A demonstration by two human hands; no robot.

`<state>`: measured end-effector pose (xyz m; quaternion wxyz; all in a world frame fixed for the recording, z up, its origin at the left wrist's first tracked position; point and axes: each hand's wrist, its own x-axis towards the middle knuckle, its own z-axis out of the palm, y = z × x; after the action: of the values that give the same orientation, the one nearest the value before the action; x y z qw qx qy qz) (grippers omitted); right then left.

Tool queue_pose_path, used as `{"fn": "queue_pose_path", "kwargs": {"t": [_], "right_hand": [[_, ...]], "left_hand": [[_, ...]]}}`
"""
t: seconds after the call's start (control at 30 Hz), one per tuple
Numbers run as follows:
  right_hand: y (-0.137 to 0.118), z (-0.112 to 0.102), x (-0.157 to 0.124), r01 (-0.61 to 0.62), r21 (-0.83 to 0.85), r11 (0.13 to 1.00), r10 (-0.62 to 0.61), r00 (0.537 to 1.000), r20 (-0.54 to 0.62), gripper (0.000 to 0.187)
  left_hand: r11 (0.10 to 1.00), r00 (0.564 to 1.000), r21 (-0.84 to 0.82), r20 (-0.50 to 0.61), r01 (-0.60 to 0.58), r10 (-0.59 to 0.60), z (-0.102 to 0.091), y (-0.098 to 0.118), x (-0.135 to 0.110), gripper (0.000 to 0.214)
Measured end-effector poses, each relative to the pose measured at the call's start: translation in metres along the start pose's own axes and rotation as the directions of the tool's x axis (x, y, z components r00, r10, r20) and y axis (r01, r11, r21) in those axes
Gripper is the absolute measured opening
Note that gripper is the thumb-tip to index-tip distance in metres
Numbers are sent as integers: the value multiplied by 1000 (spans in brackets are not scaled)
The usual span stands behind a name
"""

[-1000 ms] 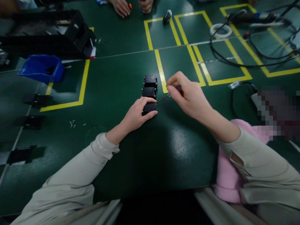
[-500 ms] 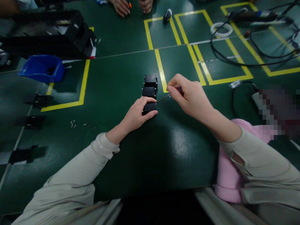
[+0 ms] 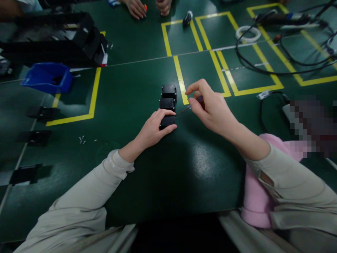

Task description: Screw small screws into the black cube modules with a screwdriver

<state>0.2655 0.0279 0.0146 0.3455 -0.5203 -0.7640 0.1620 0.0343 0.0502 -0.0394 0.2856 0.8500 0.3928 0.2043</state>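
Note:
Three small black blocks stand in a row on the green table. My left hand (image 3: 154, 128) grips the nearest black block (image 3: 167, 121), thumb along its near side and index finger along its far side. Just beyond it sit the middle block (image 3: 167, 103) and the farthest block (image 3: 169, 90), with small silver screws at their edges. My right hand (image 3: 210, 105) holds a screwdriver (image 3: 200, 101) by its dark handle. The thin shaft slants down to the left, its tip at the right edge of the gripped block. My right index finger is lifted off the handle.
Several loose screws (image 3: 82, 140) lie to the left. Beyond them are a blue bin (image 3: 48, 77), a long black housing (image 3: 52, 38) and several black parts (image 3: 37, 137). A pink cloth (image 3: 256, 196) lies under my right forearm. Cables (image 3: 263, 70) spread at far right. Another person's hands (image 3: 137, 7) rest opposite.
My right index finger has lifted and straightened away from the screwdriver handle. The left hand, the blocks and the screwdriver tip stay in place.

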Motion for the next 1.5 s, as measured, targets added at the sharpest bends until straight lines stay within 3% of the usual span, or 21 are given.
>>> {"fn": "queue_pose_path", "kwargs": {"t": [1.5], "right_hand": [[3, 1, 0, 6, -29, 1000, -7, 1000, -25, 17]], "left_hand": [[1000, 999, -1, -14, -30, 30, 1, -1, 0, 41]]}}
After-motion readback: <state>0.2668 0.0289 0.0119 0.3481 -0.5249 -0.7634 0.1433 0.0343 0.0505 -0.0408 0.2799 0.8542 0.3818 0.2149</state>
